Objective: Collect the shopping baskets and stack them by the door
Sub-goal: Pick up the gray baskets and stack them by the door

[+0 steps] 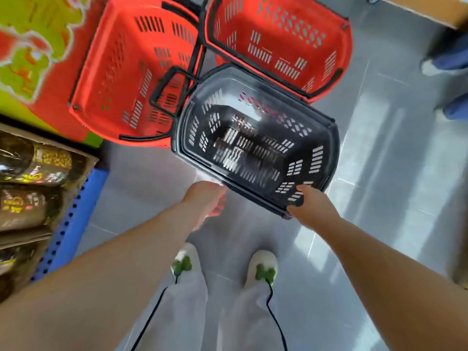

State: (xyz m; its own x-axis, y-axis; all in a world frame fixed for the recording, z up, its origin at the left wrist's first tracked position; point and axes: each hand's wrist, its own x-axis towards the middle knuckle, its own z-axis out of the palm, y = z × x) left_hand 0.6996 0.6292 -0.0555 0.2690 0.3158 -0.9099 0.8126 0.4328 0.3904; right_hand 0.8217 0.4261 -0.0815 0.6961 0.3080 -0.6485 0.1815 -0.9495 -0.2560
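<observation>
A black slotted shopping basket (255, 143) hangs tilted in front of me above the grey floor, blurred by motion. My right hand (310, 206) grips its near rim, fingers hooked through the slots. My left hand (209, 202) is at the basket's near left edge, its fingers curled and partly hidden under the rim, so its hold is unclear. Beyond the black basket stand two red baskets with black handles, one on the left (124, 72) and one on the right (281, 41).
A blue shelf upright (73, 224) with dark packaged goods (33, 173) lines the left side. An orange and green display (30, 46) stands at the far left. Another person's blue-clad legs and shoes (448, 64) are at the right. My own feet (222, 264) are below.
</observation>
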